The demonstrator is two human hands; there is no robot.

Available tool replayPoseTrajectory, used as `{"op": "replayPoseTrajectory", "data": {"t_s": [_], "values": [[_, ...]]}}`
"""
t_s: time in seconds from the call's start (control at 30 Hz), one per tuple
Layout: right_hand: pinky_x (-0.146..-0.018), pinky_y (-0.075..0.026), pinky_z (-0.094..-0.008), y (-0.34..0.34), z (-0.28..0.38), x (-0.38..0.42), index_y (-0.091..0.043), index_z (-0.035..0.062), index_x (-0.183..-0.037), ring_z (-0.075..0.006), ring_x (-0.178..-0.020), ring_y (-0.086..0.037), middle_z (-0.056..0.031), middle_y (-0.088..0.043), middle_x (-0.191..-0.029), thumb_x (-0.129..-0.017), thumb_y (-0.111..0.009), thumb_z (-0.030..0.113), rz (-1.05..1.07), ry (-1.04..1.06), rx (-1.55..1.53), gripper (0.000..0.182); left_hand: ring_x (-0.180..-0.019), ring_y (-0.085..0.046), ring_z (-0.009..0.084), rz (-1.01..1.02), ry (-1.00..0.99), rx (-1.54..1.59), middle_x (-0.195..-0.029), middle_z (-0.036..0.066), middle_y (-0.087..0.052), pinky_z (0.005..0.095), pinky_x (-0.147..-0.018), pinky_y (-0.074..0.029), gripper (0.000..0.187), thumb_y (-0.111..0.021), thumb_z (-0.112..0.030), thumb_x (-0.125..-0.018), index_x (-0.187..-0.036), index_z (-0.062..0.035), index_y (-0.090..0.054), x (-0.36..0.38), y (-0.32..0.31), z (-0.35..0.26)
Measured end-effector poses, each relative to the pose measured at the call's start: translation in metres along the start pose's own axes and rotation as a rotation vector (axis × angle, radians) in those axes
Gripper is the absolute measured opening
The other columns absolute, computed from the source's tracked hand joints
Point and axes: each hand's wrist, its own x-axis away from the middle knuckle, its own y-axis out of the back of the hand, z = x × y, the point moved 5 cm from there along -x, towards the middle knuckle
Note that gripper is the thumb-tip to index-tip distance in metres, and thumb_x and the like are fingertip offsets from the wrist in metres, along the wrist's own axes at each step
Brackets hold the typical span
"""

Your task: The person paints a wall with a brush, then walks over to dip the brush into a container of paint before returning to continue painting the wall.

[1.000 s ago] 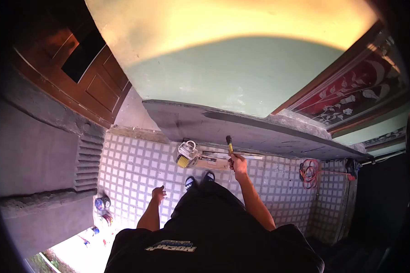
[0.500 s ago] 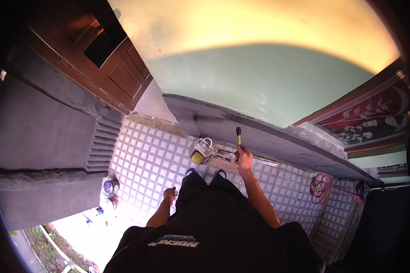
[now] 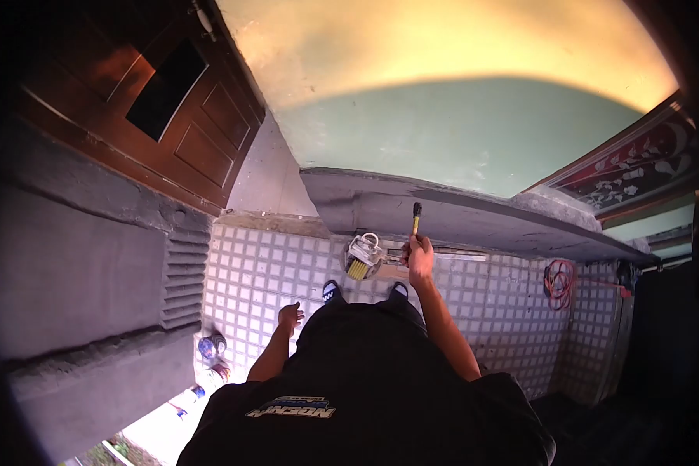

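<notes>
A small brush (image 3: 417, 217) with a yellow handle and a dark head is held upright in my right hand (image 3: 419, 258), its fingers closed around the lower handle. The brush head is in front of the dark grey lower band of the wall (image 3: 458, 221) and I cannot tell whether it touches. My left hand (image 3: 290, 316) hangs beside my body over the tiled floor, holding nothing, fingers apart. Near my feet sits a round container (image 3: 364, 256) with a white handle-like ring and a yellow ribbed item in it.
Flat strips (image 3: 458, 255) lie along the wall base. A coiled red cable (image 3: 559, 284) is on the floor at right. Cans (image 3: 211, 346) stand by the grey ledge (image 3: 85, 264) at left. A brown wooden door (image 3: 206, 147) is at upper left.
The view has shifted, so the floor, container and door appear a little further right or lower. My right hand still holds the brush, and my left hand still hangs at my side.
</notes>
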Motion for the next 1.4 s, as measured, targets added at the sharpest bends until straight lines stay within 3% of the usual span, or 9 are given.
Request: {"op": "replayPoseTrajectory", "data": {"t_s": [0.37,0.5,0.6,0.7,0.9,0.93,1.13,1.2,1.4], "values": [[-0.036,-0.034,-0.0242,-0.125,-0.018,-0.002,-0.044,0.0057,-0.096,-0.009,-0.045,-0.041,-0.003,-0.047,-0.062,-0.089,-0.048,0.018,-0.099,0.024,-0.069,0.015,-0.081,-0.058,0.0188,-0.061,-0.062,-0.045,-0.096,0.007,-0.061,0.0357,-0.068,-0.042,0.035,-0.05,-0.039,-0.086,-0.107,-0.0096,-0.053,-0.028,0.107,-0.044],[-0.036,-0.033,-0.0247,-0.17,-0.033,0.007,-0.045,0.0061,-0.096,-0.0089,-0.045,-0.041,-0.0036,-0.048,-0.061,-0.087,-0.05,0.019,0.047,-0.011,-0.045,0.016,-0.078,-0.058,0.0177,-0.066,0.026,-0.052,-0.093,0.006,-0.061,0.0331,-0.061,-0.041,0.036,-0.049,-0.041,-0.086,-0.105,-0.0102,-0.053,-0.027,0.115,-0.026],[-0.039,-0.033,-0.0241,-0.198,-0.047,0.009,-0.055,0.0042,-0.09,-0.0088,-0.045,-0.041,-0.0035,-0.05,-0.062,-0.084,-0.055,0.02,0.339,-0.054,0.261,0.017,-0.095,-0.055,0.0202,-0.022,0.101,-0.067,-0.106,0.007,-0.059,0.038,-0.074,-0.041,0.039,-0.05,-0.04,-0.086,-0.116,-0.0145,-0.05,-0.037,0.119,-0.004],[-0.04,-0.032,-0.0237,-0.201,-0.041,0.014,-0.058,0.0031,-0.085,-0.0086,-0.045,-0.041,-0.0026,-0.05,-0.06,-0.083,-0.057,0.02,0.367,-0.026,0.351,0.017,-0.084,-0.055,0.0196,-0.006,0.125,-0.038,-0.101,0.007,-0.06,0.038,-0.068,-0.041,0.04,-0.051,-0.04,-0.085,-0.116,-0.014,-0.049,-0.043,0.121,0.007],[-0.037,-0.027,-0.0222,-0.103,0.002,-0.009,-0.06,0.0006,-0.078,-0.0061,-0.042,-0.036,0.0004,-0.046,-0.056,-0.08,-0.057,0.017,-0.098,0.197,0.149,0.017,-0.081,-0.054,0.0202,-0.013,0.062,-0.14,-0.095,0.007,-0.058,0.038,-0.069,-0.043,0.037,-0.054,-0.039,-0.083,-0.111,-0.0135,-0.052,-0.048,0.119,-0.015],[-0.036,-0.027,-0.0222,-0.086,0.005,-0.011,-0.06,0.0006,-0.078,-0.0063,-0.041,-0.036,0.0006,-0.046,-0.056,-0.08,-0.056,0.016,-0.183,0.197,0.143,0.016,-0.064,-0.055,0.0163,0.005,0.058,-0.108,-0.082,0.005,-0.06,0.0304,-0.052,-0.039,0.03,-0.052,-0.039,-0.085,-0.1,-0.0127,-0.053,-0.052,0.118,-0.021],[-0.035,-0.03,-0.0246,-0.077,-0.019,-0.016,-0.05,0.0015,-0.086,-0.0087,-0.044,-0.041,-0.0017,-0.045,-0.058,-0.085,-0.051,0.019,-0.509,0.328,0.045,0.018,-0.083,-0.056,0.0182,0.055,-0.045,-0.125,-0.094,0.007,-0.06,0.0368,-0.072,-0.04,0.038,-0.049,-0.042,-0.085,-0.106,-0.0095,-0.052,-0.053,0.105,-0.066],[-0.036,-0.032,-0.0255,-0.116,-0.031,-0.018,-0.049,0.0023,-0.087,-0.0098,-0.045,-0.042,-0.0021,-0.046,-0.058,-0.086,-0.051,0.02,-0.403,0.329,0.083,0.018,-0.09,-0.056,0.0199,0.092,-0.075,-0.085,-0.103,0.007,-0.058,0.0397,-0.081,-0.037,0.038,-0.05,-0.04,-0.085,-0.111,-0.012,-0.049,-0.046,0.1,-0.077],[-0.037,-0.034,-0.0268,-0.228,-0.077,-0.013,-0.052,0.0035,-0.087,-0.0111,-0.044,-0.044,-0.003,-0.049,-0.058,-0.083,-0.052,0.019,-0.02,0.192,0.258,0.016,-0.091,-0.055,0.0202,0.069,-0.029,0.0,-0.102,0.008,-0.059,0.0381,-0.079,-0.037,0.039,-0.051,-0.039,-0.085,-0.112,-0.0121,-0.048,-0.038,0.104,-0.057]]}}
